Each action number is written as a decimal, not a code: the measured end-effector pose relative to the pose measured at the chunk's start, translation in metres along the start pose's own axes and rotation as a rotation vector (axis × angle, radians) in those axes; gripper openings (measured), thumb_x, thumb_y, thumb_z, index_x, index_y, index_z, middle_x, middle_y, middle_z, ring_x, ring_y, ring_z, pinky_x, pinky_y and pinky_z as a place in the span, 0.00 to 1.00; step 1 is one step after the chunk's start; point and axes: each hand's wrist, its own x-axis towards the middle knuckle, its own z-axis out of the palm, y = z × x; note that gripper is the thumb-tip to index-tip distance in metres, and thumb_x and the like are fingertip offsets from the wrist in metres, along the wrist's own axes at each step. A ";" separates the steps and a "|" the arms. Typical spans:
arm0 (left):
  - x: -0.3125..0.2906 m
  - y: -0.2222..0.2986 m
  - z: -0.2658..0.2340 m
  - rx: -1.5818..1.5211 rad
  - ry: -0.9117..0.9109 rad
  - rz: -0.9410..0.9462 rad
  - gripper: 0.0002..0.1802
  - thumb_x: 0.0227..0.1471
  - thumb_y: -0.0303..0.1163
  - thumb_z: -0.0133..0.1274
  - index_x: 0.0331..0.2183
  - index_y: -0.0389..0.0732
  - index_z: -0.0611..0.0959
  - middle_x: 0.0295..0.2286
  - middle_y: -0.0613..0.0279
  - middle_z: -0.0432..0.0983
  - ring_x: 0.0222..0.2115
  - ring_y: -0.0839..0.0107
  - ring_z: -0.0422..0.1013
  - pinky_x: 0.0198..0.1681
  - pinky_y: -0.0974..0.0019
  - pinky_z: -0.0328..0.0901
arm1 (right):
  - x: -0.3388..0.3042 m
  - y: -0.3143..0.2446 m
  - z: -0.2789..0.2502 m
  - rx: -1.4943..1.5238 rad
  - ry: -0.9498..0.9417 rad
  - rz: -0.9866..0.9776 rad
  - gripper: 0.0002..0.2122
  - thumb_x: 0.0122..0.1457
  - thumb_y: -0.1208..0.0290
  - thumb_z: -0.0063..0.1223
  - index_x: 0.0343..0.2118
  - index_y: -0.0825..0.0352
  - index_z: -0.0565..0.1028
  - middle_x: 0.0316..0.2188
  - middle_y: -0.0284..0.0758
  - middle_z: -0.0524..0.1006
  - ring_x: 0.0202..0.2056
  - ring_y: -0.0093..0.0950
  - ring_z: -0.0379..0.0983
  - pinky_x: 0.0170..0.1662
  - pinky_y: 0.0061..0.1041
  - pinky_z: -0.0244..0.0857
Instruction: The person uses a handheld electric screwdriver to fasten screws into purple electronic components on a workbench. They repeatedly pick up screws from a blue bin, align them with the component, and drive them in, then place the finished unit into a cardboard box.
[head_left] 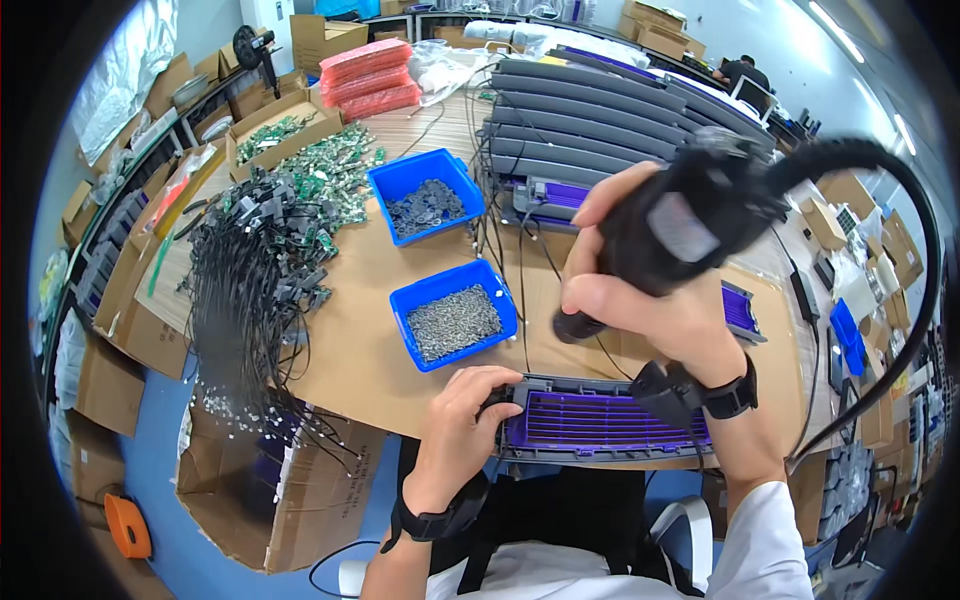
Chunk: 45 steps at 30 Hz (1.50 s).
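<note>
My right hand (630,270) is wrapped round a black corded electric screwdriver (690,220), raised above the cardboard-covered table. Its nose (578,326) slants down to the left, apart from the work below. At the table's near edge lies a long grey plastic housing with a purple slatted grille (600,420). The thumb and fingers of my left hand (463,415) close on the housing's left end, around a dark part mostly hidden by them. Just beyond that hand stands a blue bin of small screws (455,322). Farther back, another blue bin holds dark flat parts (427,205).
Black cables with connectors (240,290) heap at the left and hang over an open cardboard box (240,490). Green circuit boards (340,165) lie behind them. Grey housings (580,110) are stacked at the back. The screwdriver's thick cord (915,230) loops down the right side.
</note>
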 end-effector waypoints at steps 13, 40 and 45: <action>0.002 0.001 -0.003 0.000 -0.003 0.011 0.18 0.42 0.16 0.60 0.39 0.36 0.80 0.34 0.55 0.77 0.34 0.61 0.74 0.38 0.65 0.68 | 0.009 0.065 0.037 0.148 0.227 -0.146 0.17 0.48 0.82 0.54 0.41 0.67 0.63 0.19 0.35 0.70 0.20 0.26 0.69 0.29 0.28 0.66; -0.004 -0.008 0.003 -0.050 0.061 -0.018 0.26 0.38 0.11 0.62 0.43 0.35 0.76 0.51 0.57 0.59 0.39 0.68 0.71 0.43 0.69 0.72 | 0.008 0.061 0.036 0.225 0.252 -0.209 0.16 0.50 0.83 0.53 0.42 0.68 0.64 0.21 0.35 0.70 0.22 0.24 0.69 0.29 0.27 0.67; 0.000 -0.001 0.003 -0.057 0.063 -0.048 0.32 0.38 0.11 0.62 0.48 0.34 0.73 0.56 0.55 0.55 0.38 0.69 0.72 0.43 0.69 0.73 | 0.009 0.058 0.037 0.373 0.279 -0.246 0.17 0.47 0.87 0.54 0.41 0.70 0.67 0.22 0.37 0.74 0.22 0.23 0.71 0.28 0.23 0.67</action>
